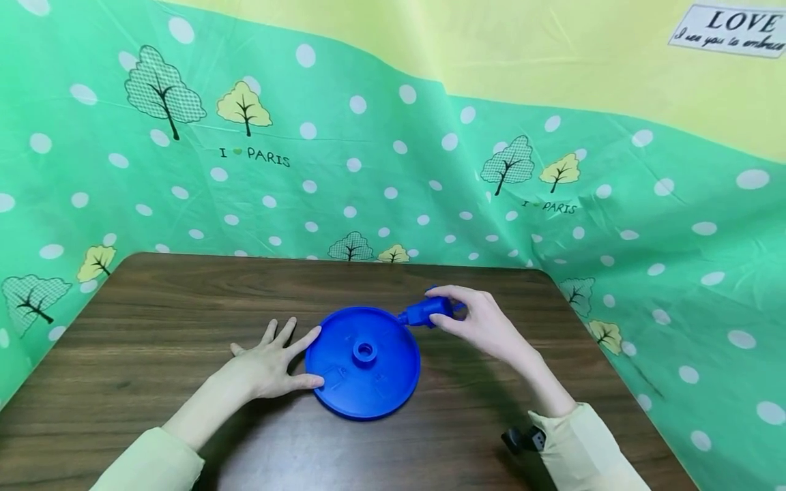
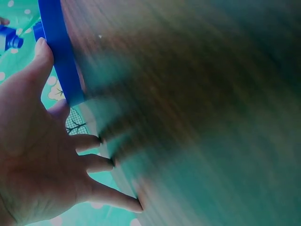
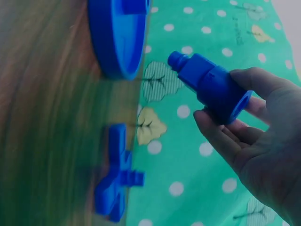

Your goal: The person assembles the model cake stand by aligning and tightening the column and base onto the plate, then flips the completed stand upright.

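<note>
A round blue plastic disc [image 1: 365, 395] with a raised rim and a central socket lies on the table. My left hand [image 1: 267, 368] is spread beside it, thumb and index finger touching the left rim. In the left wrist view the other fingers of that hand [image 2: 47, 160] are stretched apart. My right hand [image 1: 482, 320] pinches a blue stepped cylinder [image 3: 218, 92] between thumb and fingers, above the disc's upper right edge. Its narrow, ridged tip points toward the disc. A blue cross-shaped piece [image 3: 120, 179] with a short peg stands near the right hand, mostly hidden in the head view.
The dark wooden table [image 1: 245, 279] ends against a green dotted cloth [image 1: 381, 170], which hangs behind it and at both sides. A small black device [image 1: 522, 440] is by the right sleeve cuff.
</note>
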Available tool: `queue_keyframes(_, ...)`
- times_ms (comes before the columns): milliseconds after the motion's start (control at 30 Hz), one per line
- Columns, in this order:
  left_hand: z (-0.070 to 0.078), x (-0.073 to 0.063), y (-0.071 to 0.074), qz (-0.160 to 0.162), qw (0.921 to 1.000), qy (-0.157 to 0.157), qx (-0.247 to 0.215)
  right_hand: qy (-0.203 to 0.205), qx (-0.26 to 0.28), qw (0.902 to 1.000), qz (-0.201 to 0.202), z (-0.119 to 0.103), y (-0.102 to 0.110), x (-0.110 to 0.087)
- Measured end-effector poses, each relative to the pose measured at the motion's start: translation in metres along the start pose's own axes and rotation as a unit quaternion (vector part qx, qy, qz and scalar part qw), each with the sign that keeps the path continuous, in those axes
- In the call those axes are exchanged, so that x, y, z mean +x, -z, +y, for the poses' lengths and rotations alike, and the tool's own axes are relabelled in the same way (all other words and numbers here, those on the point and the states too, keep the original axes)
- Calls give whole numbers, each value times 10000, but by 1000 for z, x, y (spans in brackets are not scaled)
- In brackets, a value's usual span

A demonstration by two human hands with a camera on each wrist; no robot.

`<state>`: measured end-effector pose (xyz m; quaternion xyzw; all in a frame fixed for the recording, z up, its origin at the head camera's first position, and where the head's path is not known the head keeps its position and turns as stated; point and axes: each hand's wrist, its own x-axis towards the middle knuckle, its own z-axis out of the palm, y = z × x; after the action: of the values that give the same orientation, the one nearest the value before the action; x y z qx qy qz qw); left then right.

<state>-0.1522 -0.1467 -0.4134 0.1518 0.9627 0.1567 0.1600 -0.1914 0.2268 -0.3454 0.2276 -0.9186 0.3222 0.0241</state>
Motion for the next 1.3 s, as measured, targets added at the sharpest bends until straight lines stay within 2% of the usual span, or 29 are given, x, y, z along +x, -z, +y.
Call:
queue_keyframes(167,0,-1,3,-21,10000,-2,11,55,274,9996,-13,-16,-6,13)
queue_keyframes(300,1,0,4,-39,10000,32,-35,87,282,9996,24,-25,-13,20)
queue_keyframes(533,13,-6,7,-5,9994,274,-221,69,420,9991,-44,-31,-24,26)
queue_keyframes(700,19,-10,3,54,9988,437,-225,152,437,9989,-84,-35,-29,29)
queue_keyframes(933,20,-9,1,323,9992,202,-70,213,371,9989,-185,-37,-33,31)
queue_keyframes(1300,14,-1,5,60,9999,26,137,393,391,9979,-330,-40,-37,33)
